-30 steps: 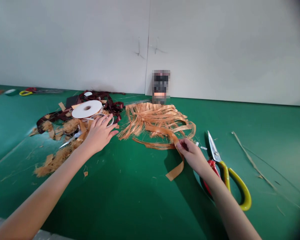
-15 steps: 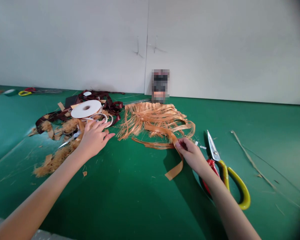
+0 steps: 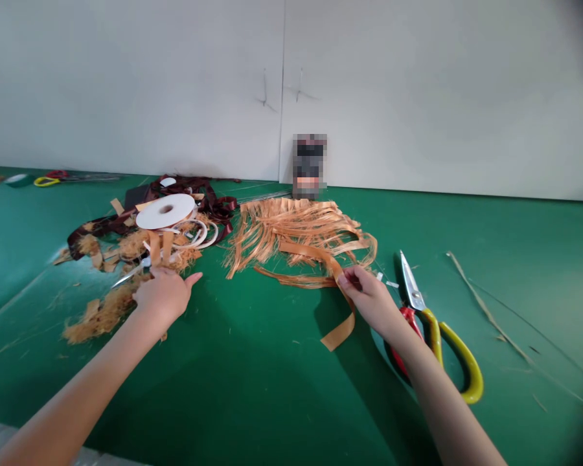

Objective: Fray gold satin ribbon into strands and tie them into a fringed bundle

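Observation:
My right hand (image 3: 366,294) pinches a tan ribbon (image 3: 339,333) between thumb and fingers; one end hangs to the green table and the other runs up over the frayed strips. Behind it lies a row of tan ribbon strips (image 3: 296,226), shredded into fringe. Over at the left, my left hand (image 3: 164,298) is palm down at the scrap pile, thumb stretched out to the side. Its fingertips are partly hidden, beside a pointed metal blade (image 3: 125,277) with a pale handle. Large scissors (image 3: 412,285) with red and yellow handles lie beside my right forearm.
A white ribbon spool (image 3: 165,211) rests on dark brown ribbon (image 3: 218,206), with white rings (image 3: 206,234) beside it. Tan fibre scraps (image 3: 100,317) spread toward the front left. A blurred-out upright object (image 3: 309,165) leans on the white wall. Thin strands (image 3: 486,310) lie far right.
My left hand has drawn back from the white rings, moving down and left to the pale-handled blade. My right hand still pinches the ribbon in nearly the same spot.

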### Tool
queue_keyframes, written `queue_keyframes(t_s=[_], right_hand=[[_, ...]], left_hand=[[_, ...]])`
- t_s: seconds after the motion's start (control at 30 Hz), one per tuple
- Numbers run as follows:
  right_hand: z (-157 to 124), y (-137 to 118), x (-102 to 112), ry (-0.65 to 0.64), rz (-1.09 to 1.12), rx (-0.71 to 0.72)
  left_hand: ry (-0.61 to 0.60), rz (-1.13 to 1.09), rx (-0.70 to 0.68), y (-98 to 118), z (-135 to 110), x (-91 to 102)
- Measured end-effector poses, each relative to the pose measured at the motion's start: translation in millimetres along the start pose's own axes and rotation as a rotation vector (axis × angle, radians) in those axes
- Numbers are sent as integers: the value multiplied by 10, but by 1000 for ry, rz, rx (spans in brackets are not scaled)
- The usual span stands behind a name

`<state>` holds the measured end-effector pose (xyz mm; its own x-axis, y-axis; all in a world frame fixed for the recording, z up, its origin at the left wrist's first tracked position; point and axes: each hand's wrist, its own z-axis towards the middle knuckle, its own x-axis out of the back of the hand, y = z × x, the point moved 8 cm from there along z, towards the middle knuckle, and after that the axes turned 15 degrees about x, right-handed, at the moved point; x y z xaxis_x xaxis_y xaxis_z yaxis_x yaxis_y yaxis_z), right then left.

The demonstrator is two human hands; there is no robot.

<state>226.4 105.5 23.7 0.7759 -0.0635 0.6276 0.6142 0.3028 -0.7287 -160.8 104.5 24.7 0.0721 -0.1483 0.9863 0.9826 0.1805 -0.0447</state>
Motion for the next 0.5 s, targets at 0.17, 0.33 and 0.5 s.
queue_keyframes(t_s=[0.17,0.33,0.5], right_hand=[[6,-56,41,18,7,-9],[-6,-152,140,92,27,-17],[-35,-186,237,201,95,-36]], left_hand=[[279,54,156,144,22,470],[37,-68,-160,774,133,300],[-93,-100,-241,1126,229,-62]])
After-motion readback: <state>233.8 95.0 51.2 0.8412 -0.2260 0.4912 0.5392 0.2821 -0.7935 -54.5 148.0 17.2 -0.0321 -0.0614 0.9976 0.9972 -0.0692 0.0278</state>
